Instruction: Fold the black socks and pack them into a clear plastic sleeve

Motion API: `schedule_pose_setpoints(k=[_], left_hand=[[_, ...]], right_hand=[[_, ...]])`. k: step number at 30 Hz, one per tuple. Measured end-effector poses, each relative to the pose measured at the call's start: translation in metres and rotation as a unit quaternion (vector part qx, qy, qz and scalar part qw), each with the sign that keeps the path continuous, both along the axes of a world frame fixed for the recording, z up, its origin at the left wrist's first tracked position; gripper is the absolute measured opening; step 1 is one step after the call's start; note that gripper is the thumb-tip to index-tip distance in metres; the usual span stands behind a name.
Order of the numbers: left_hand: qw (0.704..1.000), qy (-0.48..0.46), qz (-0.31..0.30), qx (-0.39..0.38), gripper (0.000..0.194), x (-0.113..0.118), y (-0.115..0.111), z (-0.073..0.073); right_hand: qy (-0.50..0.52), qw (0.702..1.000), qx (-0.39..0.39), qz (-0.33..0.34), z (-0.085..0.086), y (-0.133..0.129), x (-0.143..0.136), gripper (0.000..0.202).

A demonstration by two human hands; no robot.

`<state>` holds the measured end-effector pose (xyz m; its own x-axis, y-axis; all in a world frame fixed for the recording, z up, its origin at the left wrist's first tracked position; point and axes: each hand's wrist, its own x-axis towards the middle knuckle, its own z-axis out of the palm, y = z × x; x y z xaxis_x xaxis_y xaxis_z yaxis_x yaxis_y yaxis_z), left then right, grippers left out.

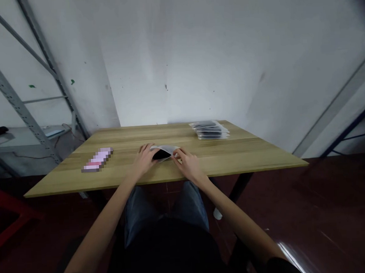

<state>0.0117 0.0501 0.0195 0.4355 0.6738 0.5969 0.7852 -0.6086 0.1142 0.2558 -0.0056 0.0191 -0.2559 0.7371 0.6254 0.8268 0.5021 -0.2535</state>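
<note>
I've got the translucent sleeve between left fingers, closed on one end, and right fingers, pinching the other (dark piece between them; inside or under, can't tell). I'd pinch lightly and level so it won't crease; layered stack lies beyond right fingers.

Two hands, one held packet, one packet stack, one pixelated item, one table

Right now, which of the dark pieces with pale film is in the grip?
The single piece between the left hand and right hand, near the front edge of the table; the others lie in a stack farther back, to the right, untouched.
</note>
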Motion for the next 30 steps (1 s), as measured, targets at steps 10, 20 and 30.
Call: schedule_pose_setpoints(k=[10,20,30], left_hand=[[0.996,0.073,-0.052,0.006,0.045,0.011,0.013,0.008],[0.995,0.036,-0.080,0.040,0.035,0.011,-0.033,0.008],[1.000,0.012,-0.022,-0.017,0.034,-0.033,-0.036,-0.014]], right_hand=[[-0.009,0.998,-0.043,0.035,-0.009,0.005,-0.002,0.022],[-0.103,0.988,-0.117,-0.001,-0.010,0.013,0.022,0.020],[-0.127,0.976,-0.122,-0.129,0.002,0.018,0.051,0.020]])
